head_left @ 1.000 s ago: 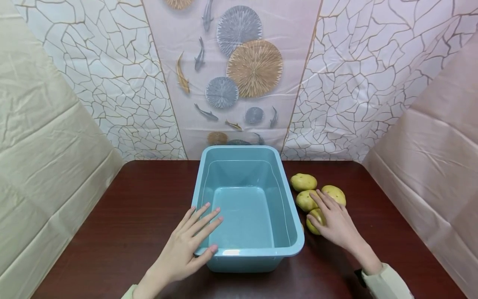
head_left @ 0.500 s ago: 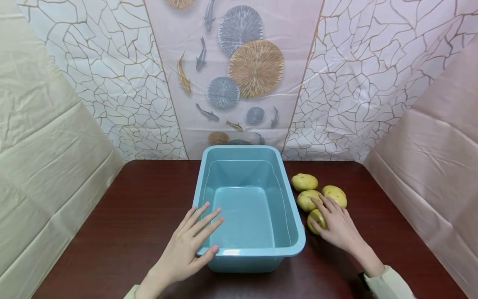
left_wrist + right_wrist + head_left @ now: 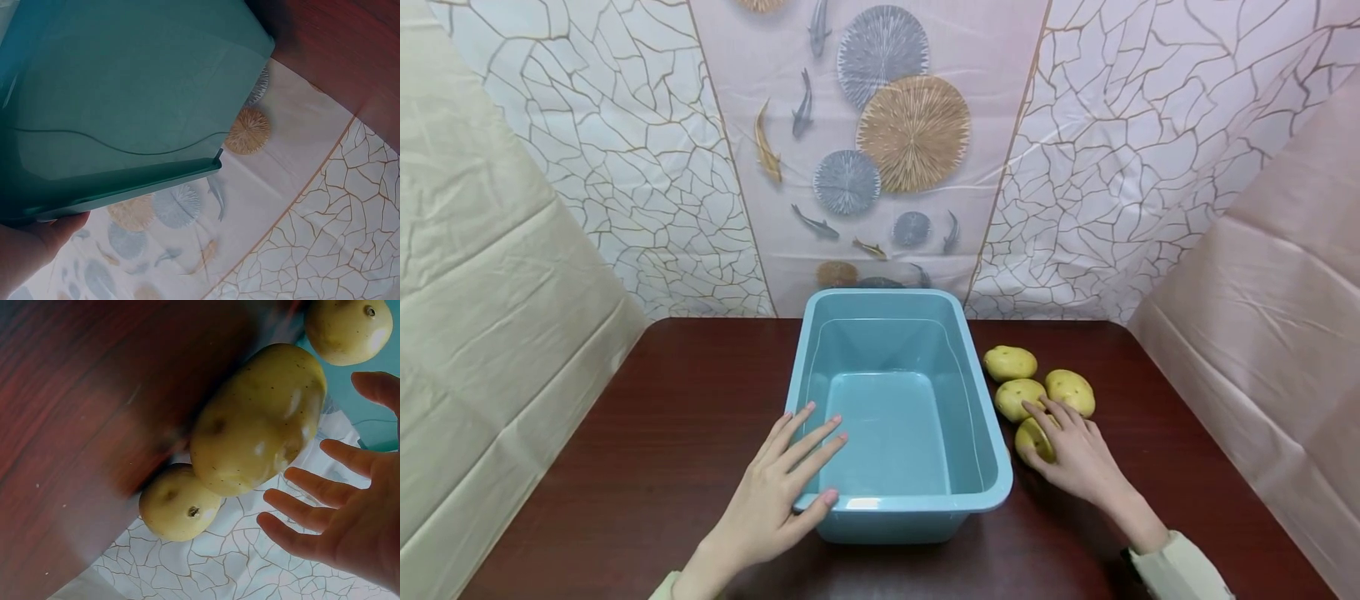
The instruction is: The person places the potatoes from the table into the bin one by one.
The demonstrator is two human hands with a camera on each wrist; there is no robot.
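In the head view my left hand [image 3: 767, 492] lies with spread fingers over the near left corner of a blue plastic basin [image 3: 925, 503], its thumb at the front rim. The left wrist view shows the thumb [image 3: 65, 226] right at the rim of the basin [image 3: 125, 75]. My right hand [image 3: 1078, 458] hovers over the nearest yellow potato [image 3: 1033, 442], partly covering it. From the right wrist, the right hand [image 3: 356, 519] has its fingers apart and bent slightly toward a large potato [image 3: 256, 419], with a gap between. Neither hand holds anything.
Beyond the right hand lie more potatoes: one in the middle [image 3: 1017, 400], one at the right [image 3: 1070, 392] and one at the back [image 3: 1010, 363]. All rest on a dark red-brown table [image 3: 700, 417]. A patterned cloth [image 3: 655, 150] hangs behind it.
My right hand has drawn back slightly and lowered over the nearest potato, its fingers bending a little more. The left hand stays at the basin's rim.
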